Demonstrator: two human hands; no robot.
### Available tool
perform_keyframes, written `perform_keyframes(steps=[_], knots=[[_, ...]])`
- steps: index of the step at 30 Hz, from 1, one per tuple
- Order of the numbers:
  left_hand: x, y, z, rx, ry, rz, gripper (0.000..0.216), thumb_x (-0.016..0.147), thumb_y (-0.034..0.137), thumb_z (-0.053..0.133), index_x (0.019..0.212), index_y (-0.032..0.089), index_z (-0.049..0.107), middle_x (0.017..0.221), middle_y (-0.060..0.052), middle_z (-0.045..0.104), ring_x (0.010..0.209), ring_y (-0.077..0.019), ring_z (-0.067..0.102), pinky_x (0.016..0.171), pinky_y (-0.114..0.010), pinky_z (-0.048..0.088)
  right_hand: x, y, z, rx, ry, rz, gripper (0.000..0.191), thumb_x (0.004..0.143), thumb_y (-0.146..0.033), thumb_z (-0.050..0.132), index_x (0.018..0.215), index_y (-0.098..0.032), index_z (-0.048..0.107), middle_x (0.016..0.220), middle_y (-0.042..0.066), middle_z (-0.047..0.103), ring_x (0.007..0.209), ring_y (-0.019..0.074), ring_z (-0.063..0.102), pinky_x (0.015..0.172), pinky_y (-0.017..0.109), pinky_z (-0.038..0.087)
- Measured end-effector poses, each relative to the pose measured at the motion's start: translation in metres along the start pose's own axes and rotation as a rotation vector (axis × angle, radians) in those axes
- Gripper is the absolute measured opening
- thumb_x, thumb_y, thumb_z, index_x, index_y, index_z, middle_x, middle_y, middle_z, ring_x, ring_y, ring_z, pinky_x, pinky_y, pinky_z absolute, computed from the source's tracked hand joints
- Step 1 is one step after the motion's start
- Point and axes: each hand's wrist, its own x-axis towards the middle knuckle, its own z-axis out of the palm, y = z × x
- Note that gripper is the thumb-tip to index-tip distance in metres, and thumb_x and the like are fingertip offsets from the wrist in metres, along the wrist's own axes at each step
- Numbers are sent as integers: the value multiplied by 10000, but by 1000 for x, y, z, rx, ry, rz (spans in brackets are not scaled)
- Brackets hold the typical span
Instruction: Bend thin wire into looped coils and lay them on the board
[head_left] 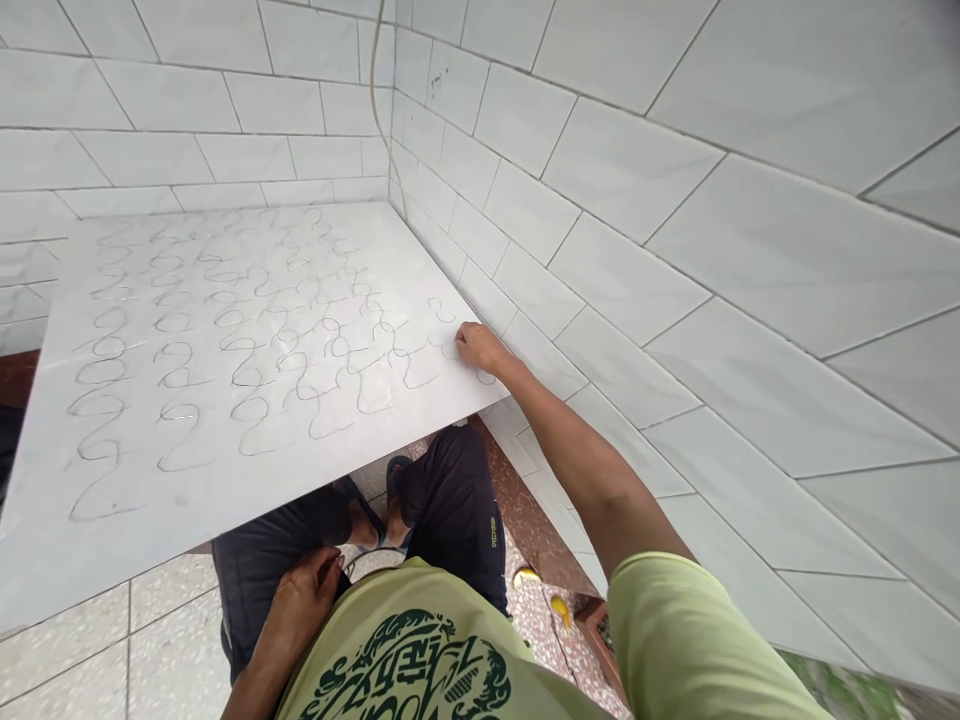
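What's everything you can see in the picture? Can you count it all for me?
White board: one, white, left and middle
Curly thin lines: dozens, dark, in rows on the board
Tiled walls: two, white with grey joints, behind and right
Cable: one, pale, in the corner
Ledge: one, reddish-brown, low at right
Yellow bits: two, yellow, on the floor
Floor: one, pale speckled, below
Shirt: one, light green with dark print, bottom
Trousers: one pair, dark, below the board
Sandals: two, dark blue, on the feet
Right hand: one, bare, at the board's right side
Left hand: one, bare, by the lap
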Motion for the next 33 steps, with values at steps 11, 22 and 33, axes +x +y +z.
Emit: perform_keyframes(steps=[11, 22, 33], knots=[[3, 34, -22, -156, 124, 105, 393, 912, 536, 580, 1072, 232, 770, 1112, -92, 792, 1024, -301, 751, 941, -394, 582, -54, -39, -21, 525, 170, -81, 62, 910, -200, 565, 878, -214, 617, 846, 33, 721, 782, 180, 645, 721, 295, 491], [33, 152, -78, -596, 290, 109, 515, 919, 566, 671, 1243, 166, 696, 957, -67, 759, 760, -187, 704, 748, -315, 586, -163, -136, 15, 1128, -56, -75, 124, 903, -346, 685, 815, -266, 651, 722, -7, 683, 626, 144, 597, 617, 279, 501], [42, 151, -74, -848, 276, 87, 375, 910, 469, 722, 1081, 137, 755, 863, -62, 752, 670, -168, 692, 621, -302, 608, -193, -149, 47, 1116, -135, -184, 212, 973, -451, 638, 970, -239, 618, 792, 4, 689, 671, 149, 636, 636, 282, 532]])
